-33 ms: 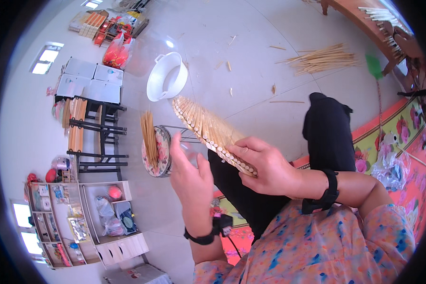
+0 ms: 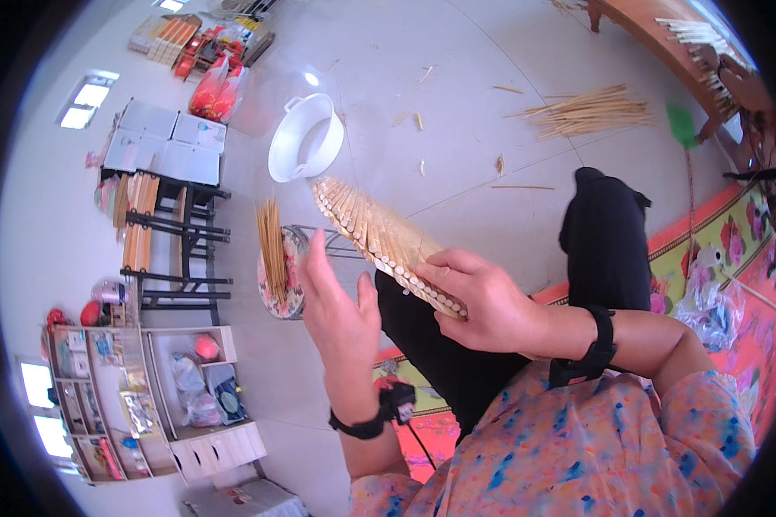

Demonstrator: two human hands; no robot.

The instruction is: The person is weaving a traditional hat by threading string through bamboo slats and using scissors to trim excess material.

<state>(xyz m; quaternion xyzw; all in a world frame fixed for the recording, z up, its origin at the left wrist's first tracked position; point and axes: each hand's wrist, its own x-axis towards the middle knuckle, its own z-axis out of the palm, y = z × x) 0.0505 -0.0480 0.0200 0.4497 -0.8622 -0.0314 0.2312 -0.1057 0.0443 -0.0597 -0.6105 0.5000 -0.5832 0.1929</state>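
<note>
My right hand (image 2: 490,303) grips the lower end of a long, curved piece of plaited straw (image 2: 379,226), thumb on top and fingers curled beneath. A row of pale cut stalk ends runs along the piece's near edge. The piece slants away to the upper left, held above my lap. To its left, my left hand (image 2: 341,314) is raised with fingers stretched out and thumb apart, holding nothing. Just beyond that hand, a bundle of straw stalks (image 2: 272,250) lies on a round floral-topped stool (image 2: 295,258), partly hidden by the hand.
A white plastic tub (image 2: 306,138) is on the floor ahead. Loose stalks (image 2: 591,112) lie in a pile farther right, with scraps around. Folding black frames (image 2: 181,224) and a shelf unit (image 2: 159,396) line the left. Another person's hand (image 2: 737,82) shows at the upper right.
My left hand has shifted slightly up and to the left, still spread. The straw piece and my right hand are almost where they were.
</note>
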